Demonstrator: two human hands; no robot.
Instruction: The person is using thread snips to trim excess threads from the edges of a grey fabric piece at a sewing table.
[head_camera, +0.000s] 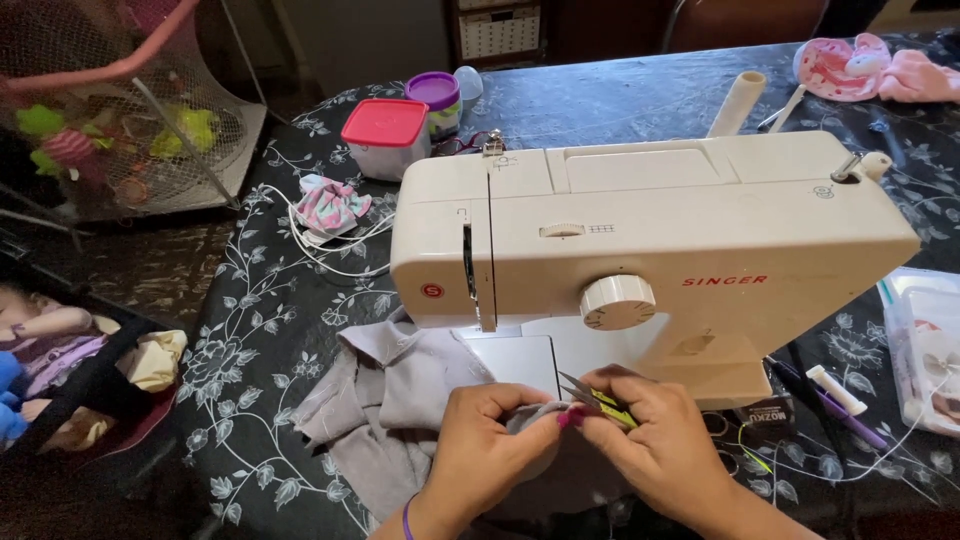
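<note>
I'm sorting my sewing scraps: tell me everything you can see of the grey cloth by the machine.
The grey cloth looks soft, pale lilac-grey and crumpled in folds. It lies on the flowered tablecloth at the sewing machine base. The left hand pinches an edge, the right hand holds small snips against it.

A fold of grey cloth (400, 400) is pinched by the left hand (487, 432) in front of a cream sewing machine (650, 235). Small yellow-handled snips (598, 398) are held in the right hand (662, 440), their tips laid against the cloth just beside the left fingertips. The rest of the cloth is spread over a dark flowered tablecloth (270, 330). A tub with a red lid (385, 135) and a jar with a purple lid (436, 98) are seen behind the machine.
</note>
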